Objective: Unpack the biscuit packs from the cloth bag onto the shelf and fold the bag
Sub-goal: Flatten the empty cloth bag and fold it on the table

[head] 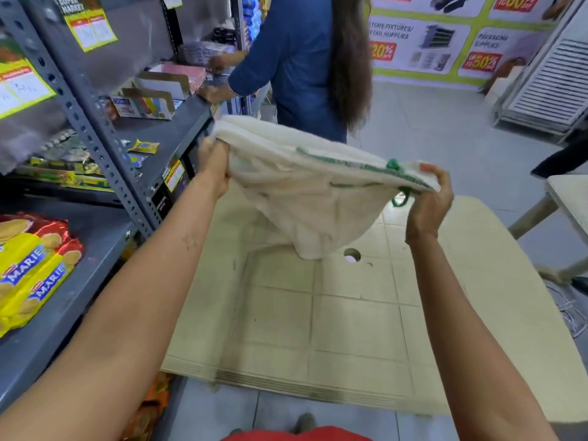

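Cloth bag hangs stretched between both hands above the beige desk, left hand and right hand each with fingers clenched on an edge of it. Left of the left fingers, a grey shelf carries yellow biscuit packs. Beyond the bag, a person in blue stands on the tiled shop floor.

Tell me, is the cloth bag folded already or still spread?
Partly folded: the cloth bag is doubled over between left hand and right hand, its lower part hanging loose.
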Demonstrator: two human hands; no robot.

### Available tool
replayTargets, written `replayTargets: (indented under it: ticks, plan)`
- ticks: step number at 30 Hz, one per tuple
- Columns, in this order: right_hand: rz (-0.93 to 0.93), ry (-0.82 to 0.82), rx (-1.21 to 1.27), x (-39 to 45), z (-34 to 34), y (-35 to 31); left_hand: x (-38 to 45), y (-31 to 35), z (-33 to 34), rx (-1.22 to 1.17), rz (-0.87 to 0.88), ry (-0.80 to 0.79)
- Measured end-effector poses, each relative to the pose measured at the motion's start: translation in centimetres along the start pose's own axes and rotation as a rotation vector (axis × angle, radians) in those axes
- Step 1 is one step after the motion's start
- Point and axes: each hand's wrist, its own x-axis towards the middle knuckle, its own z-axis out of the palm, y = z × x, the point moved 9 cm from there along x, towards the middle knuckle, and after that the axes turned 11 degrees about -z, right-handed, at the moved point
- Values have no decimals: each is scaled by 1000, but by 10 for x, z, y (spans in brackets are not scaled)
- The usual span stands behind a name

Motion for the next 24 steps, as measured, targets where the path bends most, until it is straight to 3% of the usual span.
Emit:
replayTargets:
  ticks: [1,3,5,7,9,11,12,13,15,19,21,24]
  plan:
    - [15,24,-52,-12,-16,10,-4,-4,-7,180,73,31]
    - [46,42,-197,-40,-54,37,-15,-33,-16,478,158,-73]
    - [90,-22,-378,-73,-92,75,-22,-97,-38,614,13,-218]
    - [134,-209,-626,-107,-118,113,-31,-153,-77,596,-168,-142]
    - [232,-610,-923,-140,-120,153,-42,-191,-104,499,-295,6]
    - [456,-1218,-1182,-188,-108,183,-55,-203,-95,414,-320,33]
    - [554,-1424,-1241,-204,-101,182,-60,-201,-81,424,-297,18]
    - [595,-1506,-1255,-209,-89,176,-64,-196,-67,461,-268,1]
    - [500,-1487,-1142,-209,-43,158,-71,-182,-35,566,-205,-43]
    - [326,-1362,-573,-242,86,92,-81,-153,22,873,-57,-129]
    - [196,-1175,-569,-236,116,79,-86,-137,38,1024,17,-147]
    - [146,-795,-795,-188,91,83,-84,-106,29,1213,162,-72]
